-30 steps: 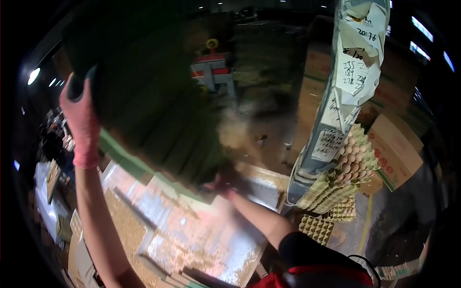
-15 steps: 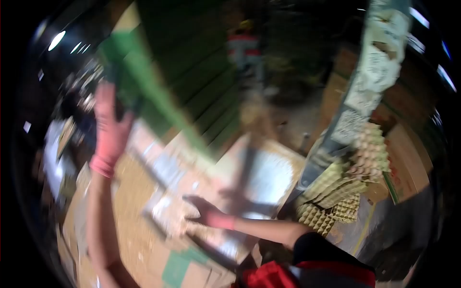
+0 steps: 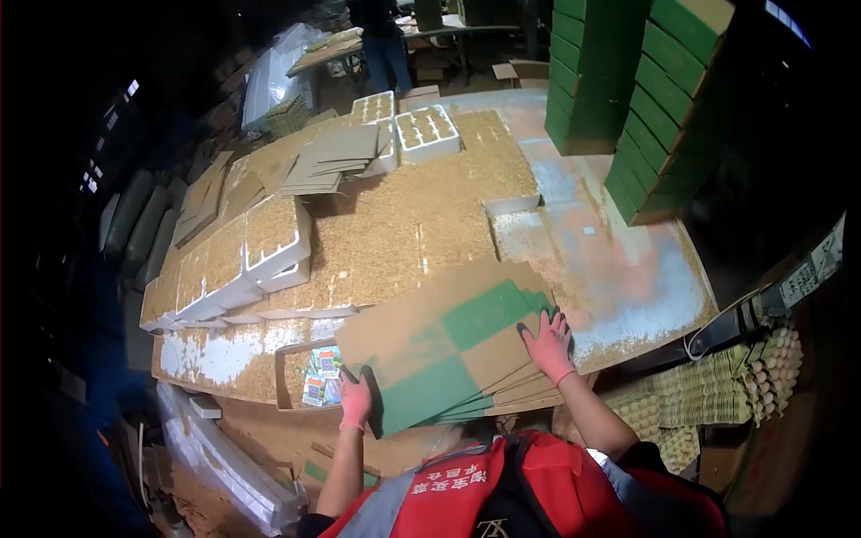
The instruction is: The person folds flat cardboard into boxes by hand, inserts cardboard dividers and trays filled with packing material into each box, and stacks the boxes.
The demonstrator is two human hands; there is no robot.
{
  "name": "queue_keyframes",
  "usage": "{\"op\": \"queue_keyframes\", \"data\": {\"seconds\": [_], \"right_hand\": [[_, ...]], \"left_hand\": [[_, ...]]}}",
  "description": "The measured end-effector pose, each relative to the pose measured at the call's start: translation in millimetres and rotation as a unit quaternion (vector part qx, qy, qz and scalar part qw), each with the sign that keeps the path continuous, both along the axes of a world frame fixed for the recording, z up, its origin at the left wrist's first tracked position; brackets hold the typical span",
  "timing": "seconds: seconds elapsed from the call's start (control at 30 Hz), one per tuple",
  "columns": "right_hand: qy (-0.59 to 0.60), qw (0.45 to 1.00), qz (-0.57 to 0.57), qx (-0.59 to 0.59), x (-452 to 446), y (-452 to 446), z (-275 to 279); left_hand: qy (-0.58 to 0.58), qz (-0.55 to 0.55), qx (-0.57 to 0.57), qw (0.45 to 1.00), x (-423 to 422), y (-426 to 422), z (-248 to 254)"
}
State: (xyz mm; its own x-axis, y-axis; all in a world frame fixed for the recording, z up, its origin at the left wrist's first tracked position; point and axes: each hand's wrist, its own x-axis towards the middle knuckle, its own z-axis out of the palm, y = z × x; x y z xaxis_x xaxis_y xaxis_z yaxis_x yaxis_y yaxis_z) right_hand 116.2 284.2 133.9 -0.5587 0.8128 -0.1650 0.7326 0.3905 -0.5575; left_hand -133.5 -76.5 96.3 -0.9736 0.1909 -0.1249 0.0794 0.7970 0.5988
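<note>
A fanned stack of flattened cardboard boxes (image 3: pixel 453 350), brown with green patches, lies tilted at the table's near edge in front of me. My left hand (image 3: pixel 355 398), in a pink glove with dark fingertips, is closed around the stack's left edge. On the opposite edge, my right hand (image 3: pixel 548 346) grips with its gloved fingers over the side. Just left of the stack is an open carton (image 3: pixel 291 377) with colourful printed cards (image 3: pixel 321 377) inside, partly covered by the cardboard.
White foam trays (image 3: pixel 280 255) filled with brown husk-like material cover much of the table (image 3: pixel 628 269). Grey cardboard sheets (image 3: pixel 332 157) lie on them. Tall stacks of green boxes (image 3: pixel 664 117) stand at the right. Egg trays (image 3: pixel 708 386) are below right. A person (image 3: pixel 381 45) stands far back.
My view has swung from the tall green box stack to the table. Both hands, apart before, are now on the flattened cardboard; the left has come down from the green boxes.
</note>
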Motion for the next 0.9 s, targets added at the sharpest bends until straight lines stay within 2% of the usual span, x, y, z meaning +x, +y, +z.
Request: {"op": "queue_keyframes", "data": {"seconds": [0.1,0.13,0.2,0.23,0.27,0.3,0.33,0.4,0.47,0.5,0.53,0.57,0.63,0.7,0.73,0.77,0.8,0.87,0.9], "right_hand": [[-0.007,0.999,0.042,0.013,5.2,-20.6,11.0],[0.058,0.998,0.039,-0.002,15.1,-24.5,11.8],[0.189,0.98,0.029,-0.062,23.3,-21.5,45.3],[0.251,0.962,0.027,-0.108,23.5,-18.4,73.0],[0.322,0.94,0.027,-0.11,22.9,-0.5,70.7],[0.314,0.932,0.083,-0.163,22.8,12.7,87.6],[0.305,0.917,0.139,-0.215,18.9,24.8,104.6],[0.256,0.927,0.207,-0.178,6.1,42.1,94.6],[0.188,0.942,0.248,-0.126,6.5,68.8,58.5],[0.141,0.951,0.269,-0.06,9.7,89.3,38.0],[0.019,0.955,0.282,-0.09,12.3,72.4,103.8],[0.119,0.968,0.218,-0.043,19.3,59.2,150.3],[0.238,0.94,0.221,0.108,-5.0,43.7,206.0],[0.237,0.859,0.337,0.304,-26.5,22.7,243.6],[0.138,0.854,0.461,0.199,-42.5,17.2,251.5],[0.117,0.85,0.478,0.188,-52.5,22.5,254.4],[0.099,0.84,0.499,0.187,-68.5,33.2,262.1],[0.09,0.816,0.518,0.239,-101.8,45.1,261.9],[0.08,0.81,0.523,0.252,-104.4,44.0,253.4]], "left_hand": [[-0.04,-0.01,0.204,0.978,14.9,-1.1,56.2],[0.036,0.023,0.237,0.971,18.9,-0.9,55.9],[-0.016,0.009,0.372,0.928,33.2,9.5,127.4],[0.047,-0.012,0.389,0.92,18.7,6.3,118.1],[0.107,-0.018,0.292,0.95,22.2,10.9,162.5],[0.26,0.038,0.167,0.95,14.9,18.3,152.3],[0.4,0.096,0.029,0.911,11.0,31.4,166.6],[0.443,-0.12,0.014,0.888,21.6,67.4,214.0],[0.447,-0.353,-0.017,0.821,30.8,110.4,259.1],[0.441,-0.379,-0.017,0.813,31.0,122.4,257.4],[0.436,-0.403,-0.015,0.805,27.4,130.0,256.4],[0.427,-0.401,-0.021,0.81,33.8,127.7,261.3],[0.43,-0.396,-0.036,0.811,48.9,127.8,261.2],[0.443,-0.386,-0.048,0.808,67.6,122.9,273.7],[0.45,-0.38,-0.052,0.806,75.2,118.5,276.0],[0.434,-0.396,-0.058,0.807,77.2,111.7,274.4],[0.444,-0.407,-0.012,0.798,83.3,106.0,273.0],[0.407,-0.427,-0.037,0.806,104.7,105.4,276.0],[0.38,-0.476,-0.04,0.792,117.1,113.1,282.9]]}}
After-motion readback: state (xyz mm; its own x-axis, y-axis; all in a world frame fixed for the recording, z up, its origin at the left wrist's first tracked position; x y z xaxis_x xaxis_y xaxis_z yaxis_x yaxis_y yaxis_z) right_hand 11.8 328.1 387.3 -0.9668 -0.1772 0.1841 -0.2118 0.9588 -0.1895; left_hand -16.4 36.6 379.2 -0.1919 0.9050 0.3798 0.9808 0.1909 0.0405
